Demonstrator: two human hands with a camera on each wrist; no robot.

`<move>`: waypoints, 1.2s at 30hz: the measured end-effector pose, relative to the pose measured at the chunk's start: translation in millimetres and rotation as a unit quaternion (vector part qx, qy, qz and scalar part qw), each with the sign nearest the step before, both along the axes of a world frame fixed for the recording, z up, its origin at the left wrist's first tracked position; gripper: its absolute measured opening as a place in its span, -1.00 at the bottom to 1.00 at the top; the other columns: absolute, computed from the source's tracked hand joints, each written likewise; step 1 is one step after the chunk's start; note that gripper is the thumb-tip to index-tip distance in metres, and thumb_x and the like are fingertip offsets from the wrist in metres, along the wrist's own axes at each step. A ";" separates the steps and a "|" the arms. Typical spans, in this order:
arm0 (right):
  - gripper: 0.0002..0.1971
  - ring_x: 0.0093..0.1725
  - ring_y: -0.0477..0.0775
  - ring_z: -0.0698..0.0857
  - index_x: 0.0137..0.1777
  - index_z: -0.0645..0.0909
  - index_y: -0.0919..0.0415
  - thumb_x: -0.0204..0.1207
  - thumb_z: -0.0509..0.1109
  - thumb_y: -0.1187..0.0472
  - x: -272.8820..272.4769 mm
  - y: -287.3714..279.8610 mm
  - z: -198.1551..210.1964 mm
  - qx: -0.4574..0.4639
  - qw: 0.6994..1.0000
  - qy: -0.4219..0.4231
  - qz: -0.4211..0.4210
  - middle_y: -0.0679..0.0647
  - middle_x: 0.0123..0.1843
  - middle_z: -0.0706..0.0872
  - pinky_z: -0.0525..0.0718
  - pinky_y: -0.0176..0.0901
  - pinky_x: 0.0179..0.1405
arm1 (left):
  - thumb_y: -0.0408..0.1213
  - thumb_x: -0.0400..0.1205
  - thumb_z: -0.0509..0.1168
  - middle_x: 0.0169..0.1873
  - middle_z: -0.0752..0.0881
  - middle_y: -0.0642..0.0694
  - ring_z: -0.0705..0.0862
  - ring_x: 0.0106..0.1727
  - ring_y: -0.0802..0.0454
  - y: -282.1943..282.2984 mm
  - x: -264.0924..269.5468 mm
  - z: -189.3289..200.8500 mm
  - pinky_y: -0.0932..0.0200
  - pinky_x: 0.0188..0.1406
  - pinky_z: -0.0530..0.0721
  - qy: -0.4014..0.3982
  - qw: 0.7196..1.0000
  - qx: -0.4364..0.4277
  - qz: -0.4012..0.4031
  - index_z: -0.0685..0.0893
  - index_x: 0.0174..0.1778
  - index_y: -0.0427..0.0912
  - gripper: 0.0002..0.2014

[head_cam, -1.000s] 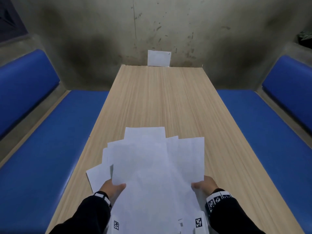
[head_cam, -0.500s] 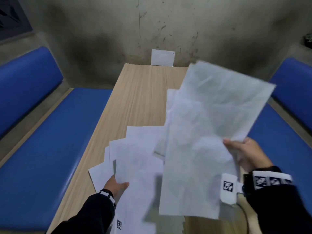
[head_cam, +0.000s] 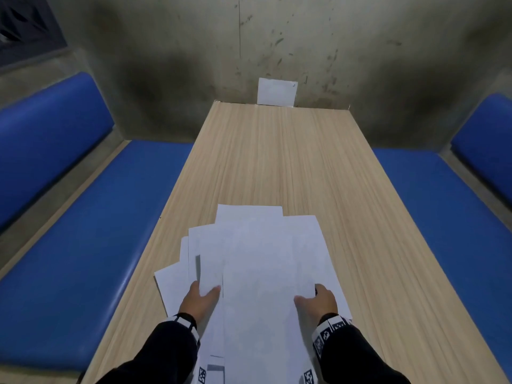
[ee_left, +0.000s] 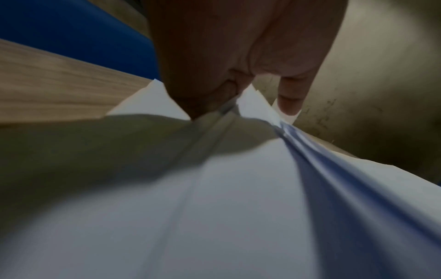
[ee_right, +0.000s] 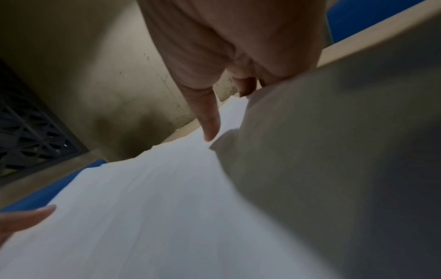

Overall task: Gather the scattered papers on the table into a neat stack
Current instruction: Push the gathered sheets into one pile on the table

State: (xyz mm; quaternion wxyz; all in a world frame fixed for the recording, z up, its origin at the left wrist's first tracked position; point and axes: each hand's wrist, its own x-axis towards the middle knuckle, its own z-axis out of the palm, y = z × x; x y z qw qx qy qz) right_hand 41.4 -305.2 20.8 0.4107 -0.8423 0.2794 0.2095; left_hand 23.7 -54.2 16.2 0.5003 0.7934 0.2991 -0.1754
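Pinching the fanned papers (head_cam: 260, 273) at 8 and 4 o'clock, left hand (head_cam: 199, 300) and right hand (head_cam: 318, 302) hold thin, limp, slippery sheets; side edges seem best for squaring on the desk (head_cam: 277, 162).

A long table (head_cam: 277, 162) of pale wood grain runs away toward a stained, scuffed concrete wall (head_cam: 360, 51); blue padded benches (head_cam: 83, 231) flank it on both sides, each with a blue backrest (head_cam: 47, 128); a small white card (head_cam: 276, 92) stands against the wall at the table's far end; a dark lattice grille (head_cam: 25, 23) fills the upper left corner.
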 end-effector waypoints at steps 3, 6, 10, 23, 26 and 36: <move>-0.53 0.14 0.25 0.66 0.28 0.51 0.39 0.36 0.42 0.29 2.1 8.7 8.0 0.051 0.999 0.000 -0.018 0.36 0.24 0.63 0.63 0.01 0.16 | 0.05 0.49 0.31 0.30 0.58 -0.18 0.57 0.21 -0.13 -13.1 -6.6 0.8 0.05 0.30 0.54 -0.016 0.999 0.024 -0.033 0.45 0.29 -0.18 -0.46; -0.37 0.38 0.28 0.57 0.45 0.39 0.39 0.38 0.49 0.32 10.2 8.3 10.0 0.087 0.994 0.049 -0.032 0.35 0.38 0.57 0.56 -0.06 0.26 | 0.25 0.31 0.30 0.39 0.36 -0.09 0.32 0.44 -0.11 -20.5 -11.5 3.5 0.00 0.41 0.36 0.024 0.963 0.242 -0.115 0.48 0.28 -0.03 -0.32; -0.85 -0.07 0.11 0.58 -0.30 0.49 0.34 0.46 0.36 0.46 11.3 7.2 16.9 0.098 0.992 0.075 -0.041 0.10 -0.32 0.55 0.48 -0.26 -0.19 | 0.34 0.18 0.35 0.63 -0.07 -0.11 -0.16 0.64 -0.20 -17.9 -15.0 6.6 -0.29 0.55 0.03 0.071 0.958 0.275 -0.046 0.37 0.41 0.23 -0.17; -0.87 -0.31 0.04 0.61 -0.23 0.56 0.31 0.38 0.48 0.43 -0.9 -3.4 18.9 0.225 0.972 0.049 -0.042 0.13 -0.28 0.64 0.50 -0.21 -0.40 | -0.17 0.53 0.35 0.27 0.62 -0.41 0.62 0.24 -0.38 39.1 3.4 6.4 -0.17 0.34 0.55 0.017 0.977 0.016 0.214 0.45 0.38 -0.42 -0.43; -0.88 -0.29 0.04 0.65 -0.10 0.58 0.39 0.41 0.45 0.42 -0.5 5.3 23.1 0.215 0.974 0.058 -0.039 0.18 -0.15 0.69 0.59 -0.24 -0.39 | -0.16 0.61 0.20 0.30 0.63 -0.29 0.59 0.28 -0.29 21.9 -0.7 4.8 -0.10 0.37 0.53 -0.007 0.992 0.041 0.120 0.61 0.27 -0.29 -0.62; -0.05 0.52 0.26 0.36 0.56 0.22 0.29 0.23 0.56 -0.04 -0.7 -12.9 19.1 -0.051 0.997 -0.016 -0.063 0.24 0.54 0.34 0.45 0.17 0.43 | -0.08 0.40 0.48 0.35 0.53 -0.26 0.58 0.27 -0.23 14.8 9.5 16.0 0.05 0.12 0.53 -0.010 0.993 0.054 0.100 0.34 0.44 -0.29 -0.24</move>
